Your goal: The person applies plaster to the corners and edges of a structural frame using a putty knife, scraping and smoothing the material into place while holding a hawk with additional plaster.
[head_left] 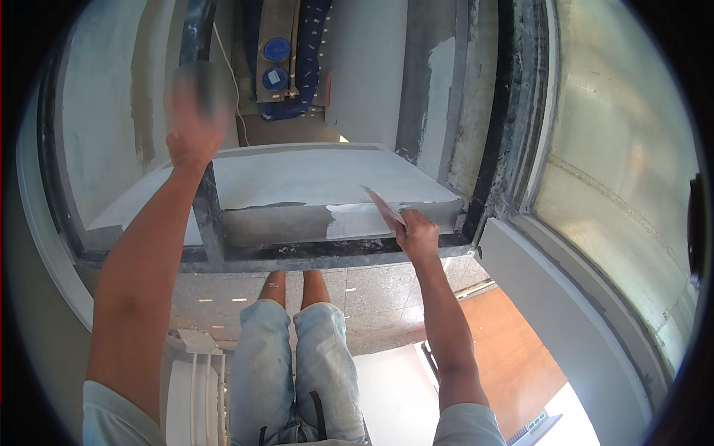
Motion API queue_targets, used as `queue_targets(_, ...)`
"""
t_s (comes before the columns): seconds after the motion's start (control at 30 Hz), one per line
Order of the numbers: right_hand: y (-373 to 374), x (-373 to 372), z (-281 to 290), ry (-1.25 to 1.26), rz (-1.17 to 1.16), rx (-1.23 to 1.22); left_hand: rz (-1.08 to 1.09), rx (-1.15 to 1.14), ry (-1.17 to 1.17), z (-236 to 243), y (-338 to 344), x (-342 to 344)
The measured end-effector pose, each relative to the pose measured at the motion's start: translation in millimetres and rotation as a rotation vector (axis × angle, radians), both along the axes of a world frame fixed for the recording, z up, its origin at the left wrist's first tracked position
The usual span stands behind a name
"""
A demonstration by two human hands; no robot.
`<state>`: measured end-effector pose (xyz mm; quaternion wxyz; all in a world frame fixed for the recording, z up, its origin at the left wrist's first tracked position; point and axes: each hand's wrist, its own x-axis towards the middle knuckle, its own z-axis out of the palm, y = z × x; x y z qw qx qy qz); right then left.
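My right hand [419, 236] is closed around a putty knife [381, 204], its thin blade slanting up and left. The blade is at the front face of a low ledge [282, 223], over a fresh white patch of filler [355, 220]; whether it touches cannot be told. Grey, uncoated surface shows on both sides of that patch. My left hand [195, 126] is raised at the upper left, beside a dark upright frame bar [208, 215]. Motion smears its fingers, and a blurred grey shape lies over them that I cannot make out.
The ledge's white top [312, 175] lies behind the dark lower frame rail [320, 256]. Beyond it, two blue round lids [276, 50] rest on a brown board, near a hanging cable [232, 70]. A frosted panel [617, 163] stands at right; an orange-brown board [506, 349] is below.
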<state>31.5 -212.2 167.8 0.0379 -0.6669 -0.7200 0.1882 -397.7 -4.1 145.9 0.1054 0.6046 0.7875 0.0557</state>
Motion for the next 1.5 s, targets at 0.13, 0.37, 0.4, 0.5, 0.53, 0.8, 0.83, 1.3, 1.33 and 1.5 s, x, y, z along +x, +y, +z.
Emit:
queue_targets(0.13, 5.1, 82.9, 20.9, -0.310, -0.091, 0.025, 0.003, -0.008, -0.025, -1.5, 0.1, 4.1)
queue_targets(0.37, 10.9, 16.2, 98.4, 0.014, -0.065, 0.031, 0.001, -0.009, -0.044, 4.7, -0.3, 3.0)
queue_targets(0.4, 11.9, -0.1, 108.7, 0.002, -0.011, 0.010, 0.004, -0.004, -0.026, 5.5, 0.0, 0.2)
queue_targets(0.5, -6.6, -19.5, 117.8, -0.017, -0.068, 0.062, -0.006, -0.001, -0.018, 3.8, 0.9, 0.9)
queue_targets(0.53, -14.1, -16.7, 116.9, -0.025, -0.079, 0.071, -0.005, -0.012, -0.018, 4.0, 1.5, 3.6)
queue_targets(0.8, -43.5, 8.9, 87.2, 0.222, -0.428, 0.062, -0.023, 0.007, -0.016, 7.0, 1.5, 5.9)
queue_targets(0.83, -39.5, 12.1, 85.6, 0.171, -0.382, -0.013, -0.010, -0.012, -0.036, 10.1, 2.8, 5.8)
queue_targets(1.3, -13.5, 64.8, 60.8, 0.433, -0.580, -0.348, -0.031, -0.025, -0.040, 11.5, 4.6, 2.6)
queue_targets(1.33, -15.8, 58.5, 56.1, 0.434, -0.582, -0.349, -0.048, -0.003, -0.046, 12.1, 5.4, 0.6)
queue_targets(1.5, -20.0, 17.7, 35.9, 0.018, -0.746, 0.222, -0.054, -0.023, -0.046, 8.4, 2.3, 10.5)
